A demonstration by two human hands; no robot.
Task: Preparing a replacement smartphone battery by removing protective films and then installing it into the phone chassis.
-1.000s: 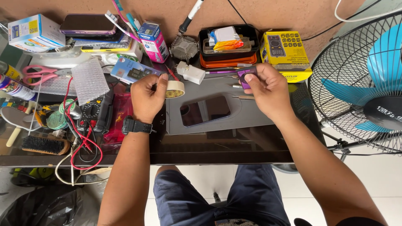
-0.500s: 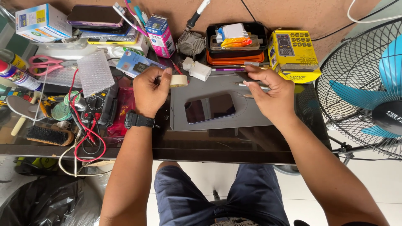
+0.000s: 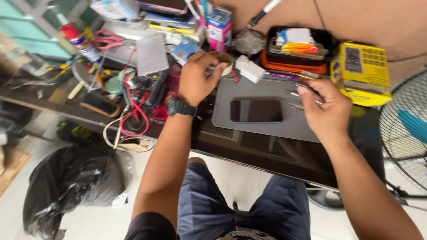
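Two bare hands at work over a cluttered dark table, seen from above.

Left hand: wears a black wristwatch; fingers curled around a tape roll, thumb on its near rim. The roll sits at the far left corner of a grey work mat, just beside a small white block.

Right hand: fingers pinched on a thin metal tool; blur hides the exact kind. It hovers over the mat's right edge.

Phone: dark, screen up, lying flat in the middle of the mat, between the two hands, touched by neither.

Behind the mat: black tray stacked on an orange one, holding small white and orange items; yellow box to its right; pink carton standing upright to its left.

Left side of table: red and white cables, pink-handled scissors, a brush, a spray can.

Far right: standing fan with wire guard. On the floor at left: black plastic bag.
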